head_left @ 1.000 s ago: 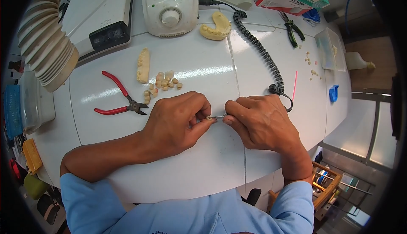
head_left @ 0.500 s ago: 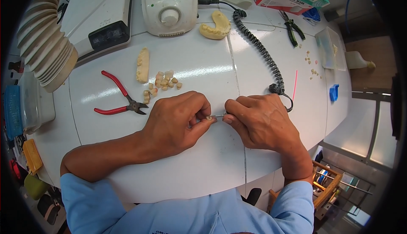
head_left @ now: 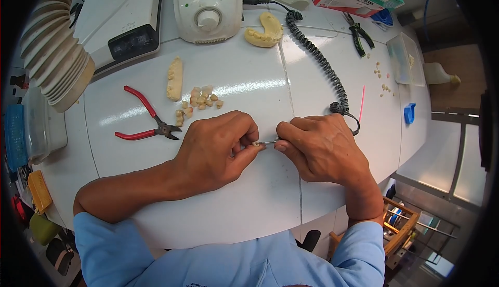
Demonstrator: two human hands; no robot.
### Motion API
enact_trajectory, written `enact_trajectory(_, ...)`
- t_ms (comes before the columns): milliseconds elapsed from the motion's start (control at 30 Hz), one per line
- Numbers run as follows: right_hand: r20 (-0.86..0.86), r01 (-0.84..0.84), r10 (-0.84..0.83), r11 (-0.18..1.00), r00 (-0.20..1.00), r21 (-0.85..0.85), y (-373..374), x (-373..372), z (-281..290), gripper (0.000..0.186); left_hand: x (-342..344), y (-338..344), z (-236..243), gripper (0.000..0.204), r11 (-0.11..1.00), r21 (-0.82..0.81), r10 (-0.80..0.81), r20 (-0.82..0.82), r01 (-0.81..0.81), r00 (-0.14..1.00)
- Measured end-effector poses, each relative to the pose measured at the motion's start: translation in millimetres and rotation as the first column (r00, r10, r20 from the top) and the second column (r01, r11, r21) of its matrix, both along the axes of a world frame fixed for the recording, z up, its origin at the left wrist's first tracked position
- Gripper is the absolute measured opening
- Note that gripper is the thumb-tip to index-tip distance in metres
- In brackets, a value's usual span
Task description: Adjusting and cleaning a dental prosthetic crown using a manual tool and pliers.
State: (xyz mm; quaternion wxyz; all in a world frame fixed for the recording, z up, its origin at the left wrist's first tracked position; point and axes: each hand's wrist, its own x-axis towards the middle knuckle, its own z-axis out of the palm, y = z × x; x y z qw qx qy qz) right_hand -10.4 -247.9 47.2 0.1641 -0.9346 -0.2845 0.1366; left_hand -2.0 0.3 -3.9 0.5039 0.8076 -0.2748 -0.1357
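Over the white tabletop (head_left: 249,79), the left hand (head_left: 215,149) pinches a small cream tooth-shaped piece (head_left: 255,144) between thumb and fingertips. The right hand (head_left: 322,149) closes tightly on a thin metal tool (head_left: 269,142) whose tip touches that piece. Red-handled cutting pliers (head_left: 143,121) and loose cream plaster teeth (head_left: 200,100) lie just beyond the left hand.

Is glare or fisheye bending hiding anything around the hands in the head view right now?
Head view: sharp in the middle, the left hand and right hand in focus around a small tooth piece; soft glare streaks on the white table beside the red pliers; table edges bend near the dark rim; shadows faint.
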Motion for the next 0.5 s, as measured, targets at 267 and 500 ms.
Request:
enact_trajectory(267,-0.026,0.02,-0.022,0.998,0.999,-0.061,0.7,-0.7,0.2,0.029,-0.7,0.9,1.0,0.022,1.0,-0.005,-0.003,0.0,0.003,1.0)
enact_trajectory(500,-0.012,-0.008,0.008,1.0,1.0,-0.008,-0.5,0.6,1.2,0.029,-0.7,0.5,0.8,0.022,1.0,-0.013,-0.006,0.022,0.007,1.0)
